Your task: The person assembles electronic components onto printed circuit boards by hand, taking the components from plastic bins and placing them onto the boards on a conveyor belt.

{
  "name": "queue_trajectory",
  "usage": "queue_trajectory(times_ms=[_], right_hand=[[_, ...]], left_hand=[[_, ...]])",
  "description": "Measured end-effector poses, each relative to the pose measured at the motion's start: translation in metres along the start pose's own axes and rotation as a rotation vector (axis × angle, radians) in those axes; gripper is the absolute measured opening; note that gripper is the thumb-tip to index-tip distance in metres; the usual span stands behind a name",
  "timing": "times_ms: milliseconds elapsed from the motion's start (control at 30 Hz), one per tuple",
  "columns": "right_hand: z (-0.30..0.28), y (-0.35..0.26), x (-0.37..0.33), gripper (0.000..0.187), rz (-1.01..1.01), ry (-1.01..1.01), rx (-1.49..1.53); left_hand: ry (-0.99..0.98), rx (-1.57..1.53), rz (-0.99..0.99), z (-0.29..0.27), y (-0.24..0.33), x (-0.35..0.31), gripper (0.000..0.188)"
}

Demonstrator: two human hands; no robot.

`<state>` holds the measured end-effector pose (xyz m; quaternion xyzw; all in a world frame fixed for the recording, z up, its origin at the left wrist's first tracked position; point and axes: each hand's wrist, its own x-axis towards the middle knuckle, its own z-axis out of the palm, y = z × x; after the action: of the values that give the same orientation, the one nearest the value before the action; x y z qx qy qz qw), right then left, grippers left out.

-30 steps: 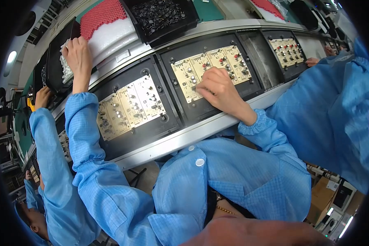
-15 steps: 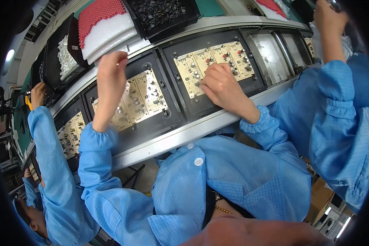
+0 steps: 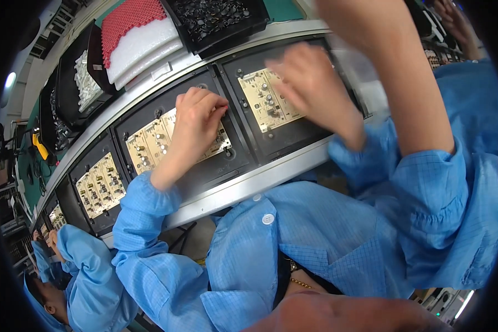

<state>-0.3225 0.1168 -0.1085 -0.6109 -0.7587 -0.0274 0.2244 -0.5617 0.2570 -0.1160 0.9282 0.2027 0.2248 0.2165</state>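
My left hand is over the right part of a tan circuit board panel in a black carrier. Its thumb and fingers are pinched together; a hint of red shows at the tips, but whatever they hold is too small to name. My right hand, smeared by motion, hovers above a second circuit board panel in the carrier to the right and hides much of it. Small capacitors and other parts stand on both panels.
Beyond the metal rail lie a black bin of dark components, red foam over white foam sheets, and a bin of white parts. A co-worker's arm reaches across at right; another person sits at left.
My left hand has moved right and down onto the left panel. My right hand has lifted slightly up and right. The right co-worker's arm has swung inward; the left one's has drawn back.
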Motion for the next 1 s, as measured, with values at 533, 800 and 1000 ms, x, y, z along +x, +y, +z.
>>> queue_trajectory(times_ms=[533, 800, 1000], right_hand=[[0.102, 0.052, 0.145, 0.034, -0.160, 0.249, 0.008], [0.107, 0.108, 0.144, 0.040, -0.186, 0.363, -0.023], [0.085, 0.111, 0.124, 0.042, -0.235, 0.527, 0.191]], left_hand=[[-0.106, -0.225, -0.122, 0.069, -0.021, 0.018, 0.033], [0.093, -0.078, -0.027, 0.096, -0.012, 0.045, 0.014], [0.001, -0.112, 0.033, 0.094, -0.013, 0.056, 0.011]])
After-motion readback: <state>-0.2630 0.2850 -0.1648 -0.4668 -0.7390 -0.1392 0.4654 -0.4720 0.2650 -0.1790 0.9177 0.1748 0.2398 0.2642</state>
